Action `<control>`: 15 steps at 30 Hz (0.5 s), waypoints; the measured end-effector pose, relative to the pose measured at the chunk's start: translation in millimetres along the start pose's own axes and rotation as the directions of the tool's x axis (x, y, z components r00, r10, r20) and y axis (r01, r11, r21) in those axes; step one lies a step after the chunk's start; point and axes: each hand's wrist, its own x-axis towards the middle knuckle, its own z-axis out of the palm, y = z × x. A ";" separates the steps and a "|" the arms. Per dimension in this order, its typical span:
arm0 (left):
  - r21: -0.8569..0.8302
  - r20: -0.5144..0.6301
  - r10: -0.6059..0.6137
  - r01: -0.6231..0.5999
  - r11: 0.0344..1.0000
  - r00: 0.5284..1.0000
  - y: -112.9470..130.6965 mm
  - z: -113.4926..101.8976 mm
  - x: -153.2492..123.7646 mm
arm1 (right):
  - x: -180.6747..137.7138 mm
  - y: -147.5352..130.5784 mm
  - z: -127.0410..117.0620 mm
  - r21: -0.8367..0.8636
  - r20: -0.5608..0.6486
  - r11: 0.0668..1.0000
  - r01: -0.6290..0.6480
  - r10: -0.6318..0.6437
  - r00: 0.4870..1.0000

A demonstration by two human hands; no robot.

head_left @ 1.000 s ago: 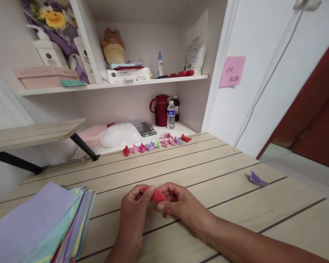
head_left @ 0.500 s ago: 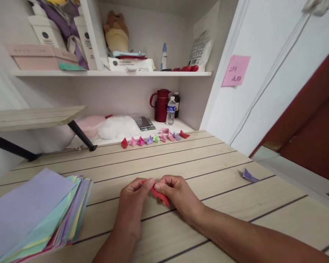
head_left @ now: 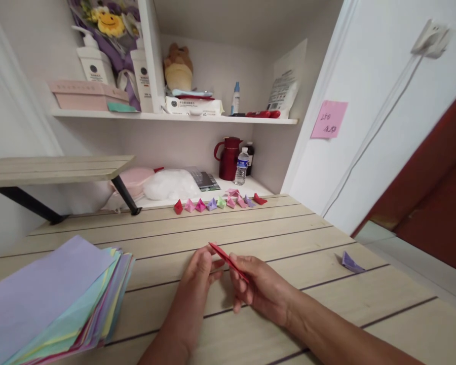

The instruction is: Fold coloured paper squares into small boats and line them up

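Observation:
A red folded paper (head_left: 228, 260) is pinched between the thumb and fingers of my right hand (head_left: 264, 284). It looks like a narrow flattened strip, slanting from upper left to lower right. My left hand (head_left: 197, 279) is at the paper's left end, with thumb and fingers apart; its fingertips are behind the paper, and I cannot tell whether they touch it. Beyond my hands, a row of small folded paper boats (head_left: 212, 204) in red, pink, purple and green stands along the table's back edge. A purple paper boat (head_left: 351, 262) lies alone at the right.
A stack of coloured paper sheets (head_left: 49, 299) covers the table's left front. Behind it stands a small raised wooden shelf (head_left: 61, 170) on black legs. A red jug (head_left: 229, 158) and a water bottle (head_left: 242, 166) stand in the white cabinet at the back.
My left thumb has come off the red paper and the left fingers have opened. My right hand keeps the paper, now turned with its narrow edge up. The view has tilted upward.

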 end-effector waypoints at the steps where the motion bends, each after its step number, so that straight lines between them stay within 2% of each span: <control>1: 0.007 0.038 -0.018 0.018 1.000 0.999 -1.2 -1.4 1.3 | 0.3 -2.4 -3.0 0.054 0.022 0.998 -0.045 0.044 0.999; 3: 0.038 0.087 -0.047 0.044 0.998 0.995 -2.6 -3.9 2.8 | 0.5 -6.6 -8.5 0.110 0.061 0.985 -0.134 0.128 0.990; 5: 0.062 0.078 -0.046 0.041 0.997 0.996 -2.1 -5.1 2.4 | 0.3 -9.1 -12.7 0.118 0.094 0.974 -0.193 0.182 0.979; 9: 0.095 0.077 -0.033 0.026 0.995 0.996 1.8 -3.5 -0.7 | -0.3 -9.0 -15.3 0.099 0.084 0.966 -0.239 0.231 0.969; 12: 0.130 0.059 -0.028 0.020 0.991 0.998 3.9 0.1 -2.2 | -2.2 -7.4 -13.6 0.042 0.043 0.979 -0.200 0.198 0.979; 15: 0.158 -0.011 -0.017 0.018 0.987 1.000 4.4 4.1 -2.9 | -5.8 -6.7 -10.7 -0.030 0.037 0.997 -0.074 0.075 0.996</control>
